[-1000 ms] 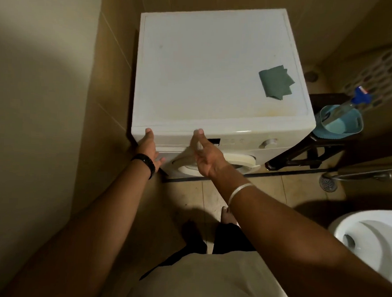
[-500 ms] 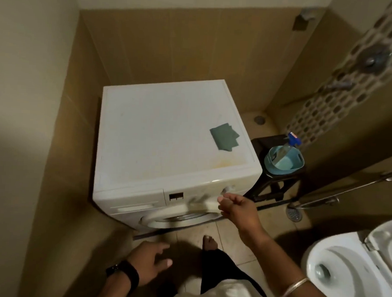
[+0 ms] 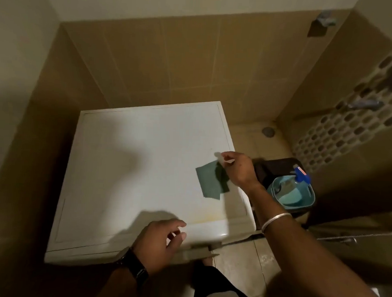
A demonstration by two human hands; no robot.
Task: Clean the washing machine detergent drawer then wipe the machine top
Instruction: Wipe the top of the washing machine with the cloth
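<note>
The white washing machine top (image 3: 130,167) fills the middle of the view; its front panel and detergent drawer are hidden from this angle. A folded green cloth (image 3: 208,183) lies on the top near the right edge. My right hand (image 3: 239,171) hovers just over the cloth's right side and pinches a small pale object (image 3: 222,160), too blurred to identify. My left hand (image 3: 160,244) hangs over the machine's front edge with fingers loosely curled, holding nothing.
A blue basin (image 3: 301,199) with a spray bottle (image 3: 299,174) stands on a dark stool (image 3: 273,168) right of the machine. Tiled walls close in behind and on the left. A floor drain (image 3: 268,131) and a metal hose (image 3: 335,238) lie to the right.
The view has risen above the machine. My right hand moved up from the front panel to the green cloth. My left hand came up from low near the floor to the front edge.
</note>
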